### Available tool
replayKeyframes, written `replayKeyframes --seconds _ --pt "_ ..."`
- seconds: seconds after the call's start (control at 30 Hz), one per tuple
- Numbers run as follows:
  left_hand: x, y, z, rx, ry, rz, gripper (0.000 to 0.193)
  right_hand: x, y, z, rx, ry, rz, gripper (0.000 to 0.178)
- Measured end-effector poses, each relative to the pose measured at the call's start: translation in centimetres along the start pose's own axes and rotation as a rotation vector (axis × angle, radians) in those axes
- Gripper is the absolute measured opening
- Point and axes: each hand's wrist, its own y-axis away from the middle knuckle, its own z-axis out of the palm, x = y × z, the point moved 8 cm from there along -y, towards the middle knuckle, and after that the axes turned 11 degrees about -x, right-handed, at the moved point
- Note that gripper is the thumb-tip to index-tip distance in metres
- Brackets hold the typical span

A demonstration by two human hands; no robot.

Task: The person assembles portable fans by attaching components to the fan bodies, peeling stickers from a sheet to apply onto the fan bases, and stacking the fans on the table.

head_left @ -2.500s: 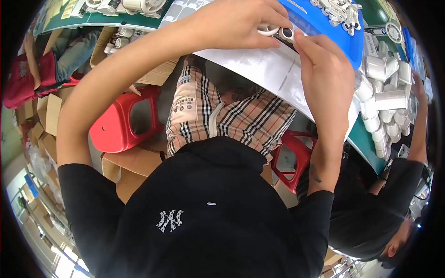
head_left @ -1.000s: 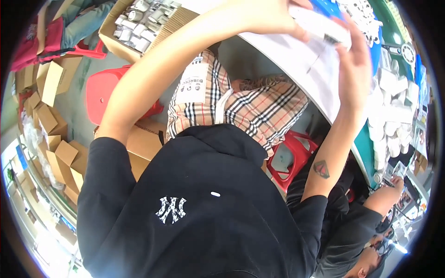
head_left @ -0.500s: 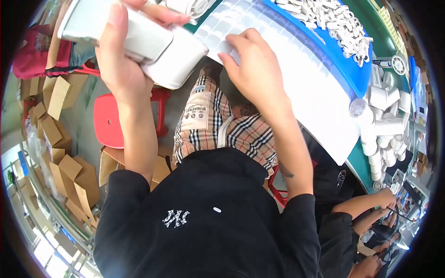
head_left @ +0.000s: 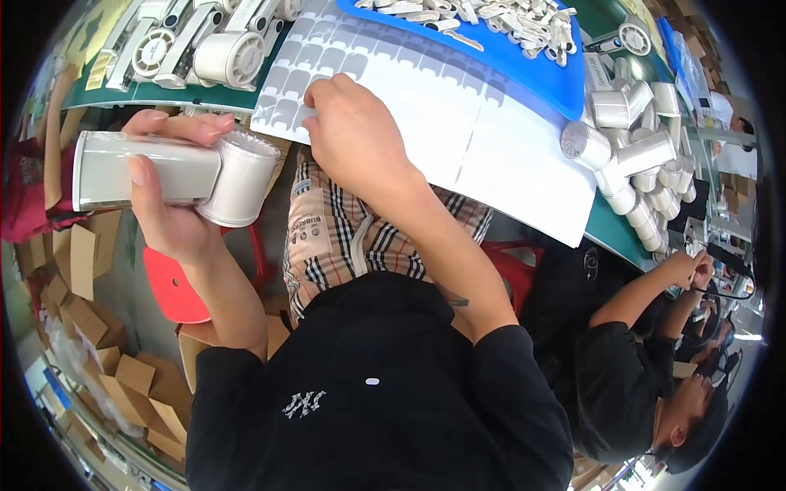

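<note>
My left hand [head_left: 178, 225] grips a white plastic housing [head_left: 176, 169], held in the air left of the table's front edge. Its boxy arm points left, and a round drum with a crinkled top forms its right end. My right hand [head_left: 356, 135] is over the near left part of a white sheet [head_left: 524, 168] printed or covered with rows of grey rounded shapes. The right thumb and forefinger are bent close together at those shapes. Whatever lies between those fingertips is too small or hidden to make out.
A blue tray [head_left: 580, 86] of small white parts stands on the sheet's far side. White housings [head_left: 647, 155] are piled at right, and similar assembled units [head_left: 192, 49] lie far left. A co-worker [head_left: 622, 327] sits at right. A red stool [head_left: 173, 286] and cardboard boxes [head_left: 147, 389] are lower left.
My left hand has moved down and left with the housing, which now lies more level. My right hand has shifted left over the sheet, its fingers closer together. The view has turned leftward.
</note>
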Motion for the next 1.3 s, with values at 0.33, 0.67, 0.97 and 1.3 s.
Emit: replayKeyframes --seconds 0.33,0.67,0.97,1.3 --pt "0.1 0.2 0.4 0.030 -0.036 -0.011 0.038 -0.4 -0.1 0.2 0.063 0.048 -0.056 0.025" --pt "1.2 -0.4 1.5 0.024 -0.086 0.005 0.038 0.0 -0.1 -0.3 0.101 -0.031 0.046 0.014" --pt "1.8 -2.2 3.6 0.127 -0.111 0.041 0.083 2.5 1.3 -2.0 0.267 -0.692 0.001 0.016" --pt "-1.8 -5.2 13.3 -0.463 -0.196 0.116 0.038 4.9 10.8 -15.7 0.652 -1.126 -0.186 0.037"
